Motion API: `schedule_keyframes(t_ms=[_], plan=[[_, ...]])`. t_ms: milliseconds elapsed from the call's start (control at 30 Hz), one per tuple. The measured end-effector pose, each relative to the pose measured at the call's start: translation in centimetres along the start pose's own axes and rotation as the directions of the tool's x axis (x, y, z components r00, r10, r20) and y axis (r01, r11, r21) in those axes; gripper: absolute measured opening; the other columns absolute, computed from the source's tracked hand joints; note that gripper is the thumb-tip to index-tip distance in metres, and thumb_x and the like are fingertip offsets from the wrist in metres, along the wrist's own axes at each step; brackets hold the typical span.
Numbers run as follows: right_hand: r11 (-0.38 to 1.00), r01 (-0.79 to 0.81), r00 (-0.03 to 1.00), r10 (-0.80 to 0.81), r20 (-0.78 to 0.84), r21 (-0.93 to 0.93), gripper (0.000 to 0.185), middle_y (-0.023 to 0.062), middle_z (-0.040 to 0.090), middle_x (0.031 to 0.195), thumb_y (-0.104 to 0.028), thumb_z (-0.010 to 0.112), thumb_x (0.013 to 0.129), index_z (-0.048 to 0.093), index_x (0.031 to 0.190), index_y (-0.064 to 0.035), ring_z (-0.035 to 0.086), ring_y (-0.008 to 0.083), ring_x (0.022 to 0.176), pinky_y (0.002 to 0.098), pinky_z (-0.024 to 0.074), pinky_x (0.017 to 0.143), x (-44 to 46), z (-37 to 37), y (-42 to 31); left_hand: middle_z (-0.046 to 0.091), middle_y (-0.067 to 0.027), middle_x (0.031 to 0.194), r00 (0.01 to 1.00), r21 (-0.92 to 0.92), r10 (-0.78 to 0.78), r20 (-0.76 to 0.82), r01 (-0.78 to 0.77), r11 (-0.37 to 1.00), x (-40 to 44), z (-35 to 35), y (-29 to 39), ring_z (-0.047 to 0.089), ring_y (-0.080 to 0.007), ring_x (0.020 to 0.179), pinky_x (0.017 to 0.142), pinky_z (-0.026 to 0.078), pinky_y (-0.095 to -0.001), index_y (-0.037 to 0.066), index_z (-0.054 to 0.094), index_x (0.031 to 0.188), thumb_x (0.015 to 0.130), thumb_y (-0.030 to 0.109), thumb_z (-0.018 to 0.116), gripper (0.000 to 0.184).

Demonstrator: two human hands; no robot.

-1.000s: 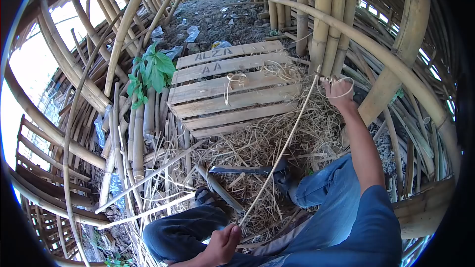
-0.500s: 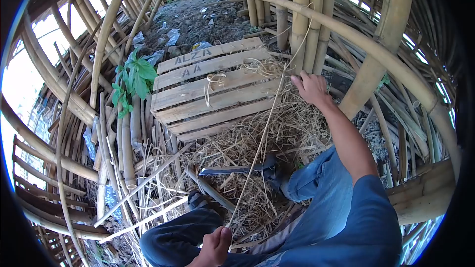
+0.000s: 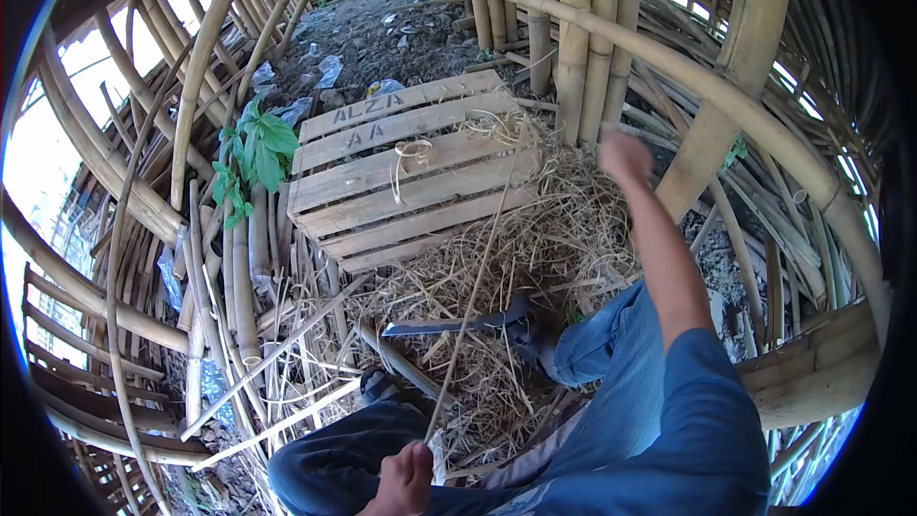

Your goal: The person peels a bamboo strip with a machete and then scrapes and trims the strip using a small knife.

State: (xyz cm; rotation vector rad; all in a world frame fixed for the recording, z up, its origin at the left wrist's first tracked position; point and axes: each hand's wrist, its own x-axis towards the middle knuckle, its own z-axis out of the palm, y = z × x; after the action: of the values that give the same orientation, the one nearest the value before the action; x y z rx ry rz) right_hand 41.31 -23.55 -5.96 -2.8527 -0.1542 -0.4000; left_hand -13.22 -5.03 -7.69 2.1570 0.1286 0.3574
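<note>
My left hand (image 3: 406, 478), low in the view, is closed around the near end of a long, thin bamboo strip (image 3: 487, 258). The strip slants up and away from it, its far part passing in front of the slatted wooden crate (image 3: 382, 172). Beyond the crate's right side is my right hand (image 3: 626, 158), raised beside the upright bamboo poles. Motion smears its fingers, so whether anything is in them is unclear. A long dark blade (image 3: 430, 329) lies on the shavings by my foot, below the crate.
Curly bamboo shavings (image 3: 592, 210) cover the ground around my feet. Upright bamboo poles (image 3: 573, 48) and a long curved pole (image 3: 688, 67) stand at the right. Cut bamboo lengths (image 3: 244, 296) and a leafy green plant (image 3: 258, 153) are on the left.
My right hand has moved slightly right and its spread fingers have become a blurred, fist-like shape. The strip's far end has swung left and lower, over the crate. My left hand keeps its hold.
</note>
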Motion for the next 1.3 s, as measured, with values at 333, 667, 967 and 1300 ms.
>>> schedule_keyframes(t_ms=[333, 667, 967, 1300], plan=[[0.985, 0.094, 0.994, -0.102, 0.050, 0.143, 0.068, 0.0180, 0.062, 0.070, -0.056, 0.024, 0.092, 0.062, 0.074, -0.0028, 0.061, 0.0335, 0.072, 0.0446, 0.0461, 0.065, -5.5, -3.4, -7.1, 0.036, 0.0031, 0.054, 0.732, -0.642, -0.619, 0.285, 0.626, 0.444, 1.5, -1.6, 0.9, 0.031, -0.0052, 0.045, 0.042, 0.026, -0.0211, 0.002, 0.050, 0.080, 0.099, 0.030, 0.033, 0.038], [0.343, -0.078, 0.595, -0.737, 0.320, 0.936, 0.051, -0.0069, 0.031, 0.041, -0.051, 0.055, 0.084, 0.048, 0.051, -0.0123, 0.026, 0.0051, 0.032, 0.0243, 0.0196, 0.031, -19.4, -7.5, -17.9, 0.031, 0.0018, 0.051, 0.784, -0.785, -0.572, 0.241, 0.504, 0.360, 6.3, -2.1, 2.9, 0.026, -0.0086, 0.041, 0.039, 0.023, -0.0250, 0.005, 0.045, 0.076, 0.098, 0.035, 0.034, 0.039], [0.078, -0.222, 0.762, -0.608, 0.223, 0.972, 0.030, -0.0057, 0.043, 0.053, -0.033, 0.064, 0.083, 0.061, 0.078, -0.0036, 0.032, 0.0050, 0.040, 0.0242, 0.0237, 0.038, -15.1, -9.7, -19.8, 0.037, 0.0003, 0.056, 0.814, -0.718, -0.539, 0.218, 0.508, 0.476, 14.8, -3.6, 6.7, 0.029, -0.0066, 0.043, 0.041, 0.026, -0.0217, 0.002, 0.051, 0.093, 0.098, 0.036, 0.032, 0.040], [0.119, -0.464, 0.616, -0.668, 0.417, 0.878, 0.025, -0.0081, 0.031, 0.051, -0.025, 0.055, 0.090, 0.057, 0.088, -0.0002, 0.023, 0.0040, 0.040, 0.0228, 0.0200, 0.040, -10.7, -9.2, -17.1, 0.032, 0.0050, 0.055, 0.781, -0.737, -0.552, 0.291, 0.551, 0.391, 19.3, -2.5, 6.1, 0.025, -0.0038, 0.043, 0.038, 0.020, -0.0192, 0.003, 0.053, 0.091, 0.097, 0.031, 0.036, 0.033]])
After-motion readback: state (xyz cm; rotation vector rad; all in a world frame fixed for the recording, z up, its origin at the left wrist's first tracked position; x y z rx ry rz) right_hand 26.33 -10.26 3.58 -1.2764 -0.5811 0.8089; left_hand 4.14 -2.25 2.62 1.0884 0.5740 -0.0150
